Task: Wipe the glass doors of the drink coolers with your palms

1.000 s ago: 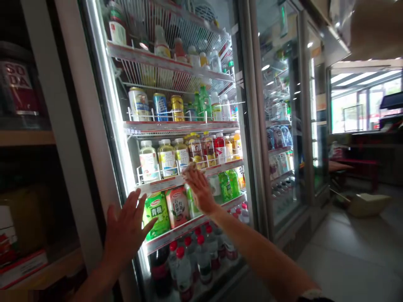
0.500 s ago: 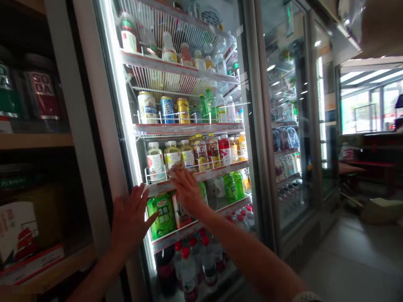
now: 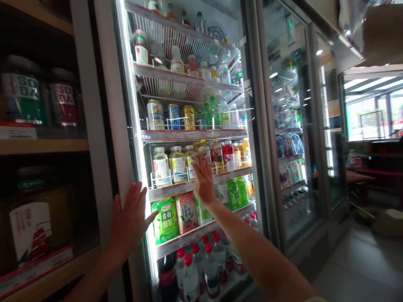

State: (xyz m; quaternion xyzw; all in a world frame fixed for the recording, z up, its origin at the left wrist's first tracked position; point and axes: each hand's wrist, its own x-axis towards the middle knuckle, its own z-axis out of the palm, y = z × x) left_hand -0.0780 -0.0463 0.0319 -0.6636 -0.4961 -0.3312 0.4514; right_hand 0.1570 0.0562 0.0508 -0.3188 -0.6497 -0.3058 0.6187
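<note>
Pale cloth, probably (image 3: 199,158), sits under the right hand's (image 3: 204,182) fingertips, blurred; can't tell if pinched or pressed. Upright glass door (image 3: 192,94) straight ahead, taller than wide, right hand nearer its middle; left hand (image 3: 130,220) spread at its left edge.

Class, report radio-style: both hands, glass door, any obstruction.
Left hand, fingers spread, by cooler's door frame. Right hand at glass door, apparently with blurred cloth. No obstruction visible.

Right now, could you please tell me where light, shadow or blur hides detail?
All in the head view: the light strip in the fridge glares; the window at right looks washed out; the wooden shelves at far left are dim; the right hand looks blurred.
</note>
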